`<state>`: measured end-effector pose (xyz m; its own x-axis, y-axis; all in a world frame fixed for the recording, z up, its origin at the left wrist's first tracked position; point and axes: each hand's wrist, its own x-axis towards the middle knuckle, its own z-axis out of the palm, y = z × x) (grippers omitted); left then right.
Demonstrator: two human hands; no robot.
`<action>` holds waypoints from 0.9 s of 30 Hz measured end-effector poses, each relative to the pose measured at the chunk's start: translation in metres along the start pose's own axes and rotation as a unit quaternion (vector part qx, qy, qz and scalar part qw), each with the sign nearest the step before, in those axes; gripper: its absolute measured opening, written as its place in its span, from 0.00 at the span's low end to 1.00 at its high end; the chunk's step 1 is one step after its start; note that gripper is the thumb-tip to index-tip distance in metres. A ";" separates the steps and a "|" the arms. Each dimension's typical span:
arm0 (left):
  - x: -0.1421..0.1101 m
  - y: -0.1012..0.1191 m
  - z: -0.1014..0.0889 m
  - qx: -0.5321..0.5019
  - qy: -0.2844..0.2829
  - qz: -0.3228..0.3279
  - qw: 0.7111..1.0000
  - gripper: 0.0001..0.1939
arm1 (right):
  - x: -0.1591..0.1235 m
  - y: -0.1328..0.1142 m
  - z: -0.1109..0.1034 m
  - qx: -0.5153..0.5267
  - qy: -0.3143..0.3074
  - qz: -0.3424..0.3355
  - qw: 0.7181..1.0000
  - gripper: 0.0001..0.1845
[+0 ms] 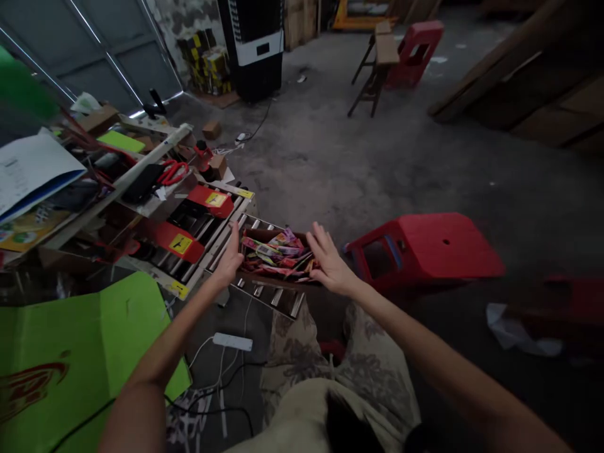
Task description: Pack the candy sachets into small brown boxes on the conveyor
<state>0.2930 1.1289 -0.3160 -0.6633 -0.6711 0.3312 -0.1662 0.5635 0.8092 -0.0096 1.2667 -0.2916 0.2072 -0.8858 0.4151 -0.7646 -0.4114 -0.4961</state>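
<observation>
An open cardboard box (257,234) sits on a short roller conveyor (278,298) in front of me. Colourful small packets (277,253), mostly pink, purple and red, fill it in a loose pile. At its left end is my left hand (229,259), held flat with the fingers stretched out. My right hand (331,264) is at the opposite end, fingers extended and slightly spread, the thumb near the box's rim. The box lies between the two hands; how firmly they press on it I cannot tell.
Left of the box stands a machine with red guards (182,241) and yellow labels. Red-handled scissors (173,172) lie on it. A red plastic stool (429,248) is at right. Near my feet are a white power strip (233,341), cables and a green carton (127,333).
</observation>
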 end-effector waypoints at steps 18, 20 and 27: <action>0.042 0.025 0.027 0.233 -0.417 0.099 0.873 0.49 | 0.063 0.002 0.044 0.098 -0.337 -0.085 0.932 0.34; 0.039 0.024 0.021 0.224 -0.399 0.092 0.884 0.52 | 0.068 0.003 0.030 0.174 -0.338 -0.108 0.919 0.28; 0.035 0.019 0.027 0.278 -0.389 0.094 0.873 0.50 | 0.052 -0.009 0.002 0.086 -0.192 -0.149 0.966 0.15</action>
<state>0.2472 1.1292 -0.3024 -0.9760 -0.1339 -0.1717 -0.1868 0.9202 0.3441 0.0093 1.2234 -0.2671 0.6387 -0.7231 0.2628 -0.5301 -0.6612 -0.5308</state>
